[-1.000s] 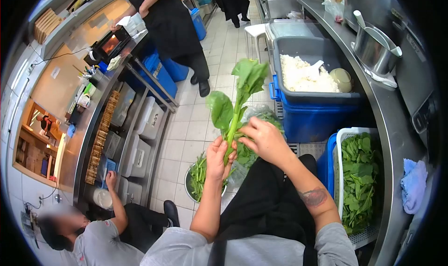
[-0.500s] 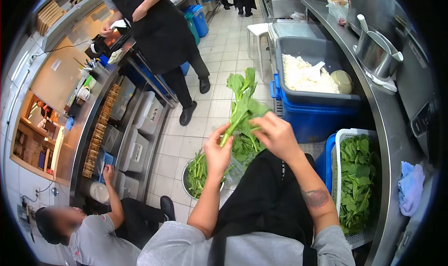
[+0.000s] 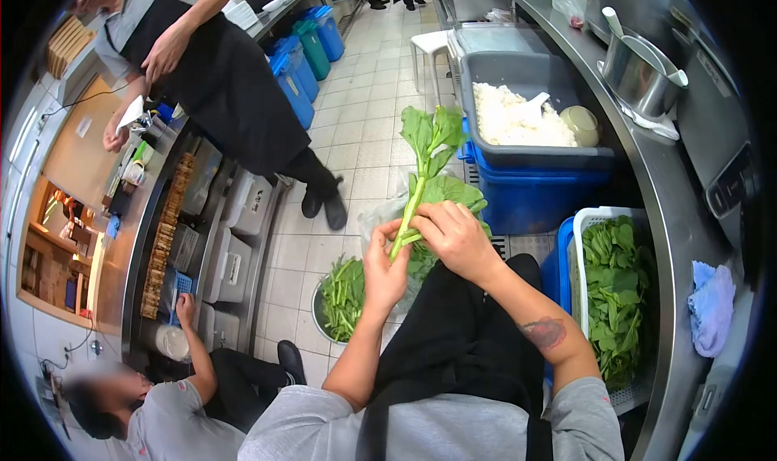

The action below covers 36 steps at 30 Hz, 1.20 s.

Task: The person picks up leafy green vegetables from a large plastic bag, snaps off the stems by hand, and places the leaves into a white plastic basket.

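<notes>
My left hand (image 3: 384,265) grips the lower end of a leafy green vegetable stalk (image 3: 415,194), held upright over my lap with its leaves at the top. My right hand (image 3: 458,241) is closed at the same stalk, fingers pinching a side stem low down; a broad leaf (image 3: 453,191) spreads just above those fingers. Below my left forearm, a metal bowl (image 3: 316,318) on the floor holds cut green stems (image 3: 343,299). A clear plastic bag (image 3: 379,218) lies behind the stalk, with more greens partly hidden by my hands.
On my right, a white basket (image 3: 577,250) full of leaves (image 3: 615,299) stands by a steel counter (image 3: 647,194). Ahead are a grey tub (image 3: 477,141) of white rice and a white stool (image 3: 429,43). One person (image 3: 218,80) stands front left; another (image 3: 182,412) sits at left.
My right hand has moved down and left, from the leaf to the stem beside my left hand. The standing person has shifted left. My view has turned slightly.
</notes>
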Available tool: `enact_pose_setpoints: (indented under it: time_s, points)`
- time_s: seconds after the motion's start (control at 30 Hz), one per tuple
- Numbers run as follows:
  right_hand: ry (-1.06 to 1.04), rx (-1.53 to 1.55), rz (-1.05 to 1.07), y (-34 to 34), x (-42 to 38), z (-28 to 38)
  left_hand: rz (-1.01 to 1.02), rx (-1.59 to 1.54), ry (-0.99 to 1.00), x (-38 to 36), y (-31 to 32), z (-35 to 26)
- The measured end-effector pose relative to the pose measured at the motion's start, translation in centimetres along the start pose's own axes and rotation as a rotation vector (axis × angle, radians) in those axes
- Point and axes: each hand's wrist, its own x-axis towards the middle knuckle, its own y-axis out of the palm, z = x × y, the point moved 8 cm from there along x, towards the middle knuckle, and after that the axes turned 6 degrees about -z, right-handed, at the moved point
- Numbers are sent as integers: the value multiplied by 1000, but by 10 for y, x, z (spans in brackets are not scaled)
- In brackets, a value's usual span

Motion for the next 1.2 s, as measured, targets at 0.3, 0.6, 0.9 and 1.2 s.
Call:
enact_pose_setpoints:
  time_s: [0.3, 0.6, 0.9, 1.2]
  points:
    - [558, 131, -312, -24, -21, -53, 69, -412, -195, -1, 16, 3]
    - [154, 45, -124, -47, 13, -51, 180, -403, -248, -19, 10, -7]
    - [434, 119, -308, -33, -13, -57, 67, -349, -166, -30, 25, -2]
    - [1048, 942, -568, -31, -50, -137, 272, -932, -494, -21, 17, 12]
